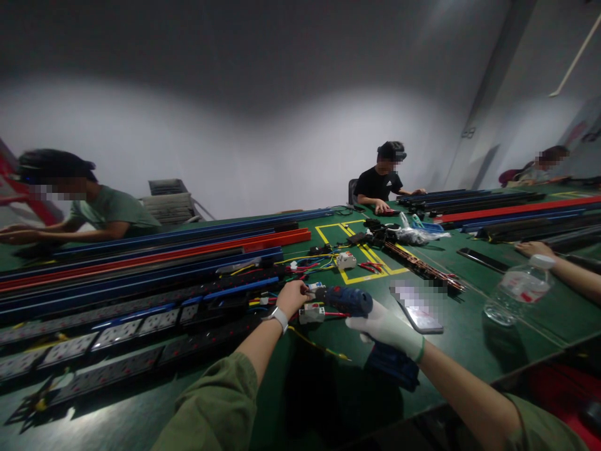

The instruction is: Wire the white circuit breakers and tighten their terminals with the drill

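Note:
Gloved in white, my right hand [394,329] grips a blue cordless drill [350,300] whose nose points left. My bare left hand [292,297], with a watch [278,318] on the wrist, has its fingers pinched together right at the tip of the drill. What lies between those fingers is too small to make out. Just below the drill tip sits a white circuit breaker [312,313] with red wires. Black power strips [164,322] with white sockets lie to the left, their coloured wires ending near my left hand. A yellow-green wire [322,346] trails on the green table.
Another breaker [346,260] and loose wires lie beyond the drill. A wire bundle [420,266], a phone [417,310] and a water bottle [519,291] are on the right. Long orange rails [263,242] stretch left. Co-workers sit across the table [474,341]; another person's hand [538,250] rests at right.

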The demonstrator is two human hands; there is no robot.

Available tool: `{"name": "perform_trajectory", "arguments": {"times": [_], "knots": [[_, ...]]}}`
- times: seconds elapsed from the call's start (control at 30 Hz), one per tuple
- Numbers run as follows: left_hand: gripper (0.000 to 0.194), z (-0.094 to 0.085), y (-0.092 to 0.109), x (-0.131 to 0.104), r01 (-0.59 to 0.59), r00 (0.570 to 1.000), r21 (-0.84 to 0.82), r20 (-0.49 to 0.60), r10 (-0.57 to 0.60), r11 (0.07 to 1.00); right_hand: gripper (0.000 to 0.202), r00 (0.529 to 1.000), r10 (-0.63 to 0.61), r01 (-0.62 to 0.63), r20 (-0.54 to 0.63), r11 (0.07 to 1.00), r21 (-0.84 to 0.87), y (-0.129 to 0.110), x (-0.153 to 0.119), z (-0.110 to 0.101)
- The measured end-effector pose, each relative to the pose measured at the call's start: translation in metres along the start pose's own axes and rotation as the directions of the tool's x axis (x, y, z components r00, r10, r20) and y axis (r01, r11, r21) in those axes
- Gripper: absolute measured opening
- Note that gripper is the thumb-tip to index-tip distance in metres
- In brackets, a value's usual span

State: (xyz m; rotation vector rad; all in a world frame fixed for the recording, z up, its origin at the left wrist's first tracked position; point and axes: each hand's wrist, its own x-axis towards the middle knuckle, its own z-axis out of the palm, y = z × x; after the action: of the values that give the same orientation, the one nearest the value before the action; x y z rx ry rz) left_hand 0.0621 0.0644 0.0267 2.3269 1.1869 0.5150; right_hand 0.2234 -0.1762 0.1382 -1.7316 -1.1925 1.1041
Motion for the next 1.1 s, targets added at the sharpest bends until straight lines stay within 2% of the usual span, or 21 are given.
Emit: {"name": "perform_trajectory", "arguments": {"times": [0.37, 0.53, 0.7, 0.8, 1.1], "knots": [[0.022, 0.0015, -0.0017, 0.0019, 0.008, 1.0, 0.004, 0.01, -0.008, 1.0, 0.033, 1.0, -0.009, 0.009, -0.011, 1.0, 0.01, 0.003, 0.001, 0.0001], [0.022, 0.0021, -0.003, 0.0019, 0.017, 1.0, 0.004, 0.01, -0.017, 1.0, 0.037, 1.0, -0.025, 0.023, 0.018, 0.996, 0.089, 0.0081, 0.0064, -0.0028], [0.025, 0.0027, -0.0033, 0.0019, 0.01, 1.0, -0.004, 0.012, -0.01, 1.0, 0.037, 1.0, -0.014, 0.014, -0.002, 0.999, 0.034, 0.0077, 0.0045, -0.0013], [0.023, 0.0025, -0.0023, 0.0014, 0.013, 1.0, 0.006, 0.0, -0.013, 1.0, 0.039, 1.0, -0.02, 0.021, -0.007, 0.998, 0.062, 0.007, 0.002, 0.0007], [0.023, 0.0028, -0.0014, 0.0015, 0.012, 1.0, 0.009, -0.005, -0.012, 1.0, 0.043, 0.999, -0.04, 0.04, 0.024, 0.999, 0.019, 0.0071, 0.0023, 0.0009]]}}
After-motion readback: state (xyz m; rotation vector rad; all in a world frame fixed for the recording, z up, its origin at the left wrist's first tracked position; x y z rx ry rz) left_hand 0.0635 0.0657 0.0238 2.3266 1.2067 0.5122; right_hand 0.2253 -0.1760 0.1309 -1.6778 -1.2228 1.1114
